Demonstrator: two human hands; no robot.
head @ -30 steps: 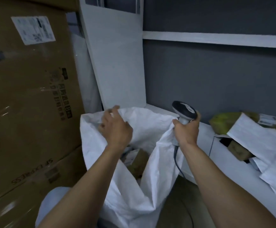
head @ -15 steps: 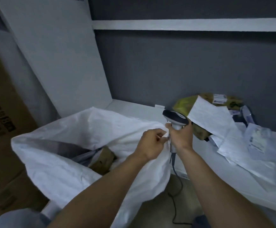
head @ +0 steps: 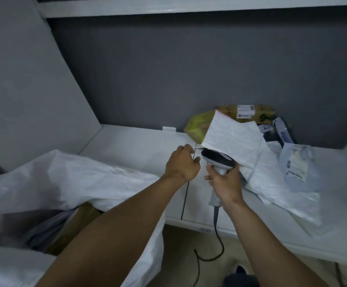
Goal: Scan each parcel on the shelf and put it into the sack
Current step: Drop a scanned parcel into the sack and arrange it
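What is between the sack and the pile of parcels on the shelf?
The head view shows both hands there: the left hand beside the right hand, which grips the scanner, above bare white shelf.

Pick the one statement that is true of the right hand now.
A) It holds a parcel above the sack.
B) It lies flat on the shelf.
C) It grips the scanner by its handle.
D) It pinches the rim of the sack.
C: the right hand is curled round the handle of the scanner, and the cable hangs down below it.
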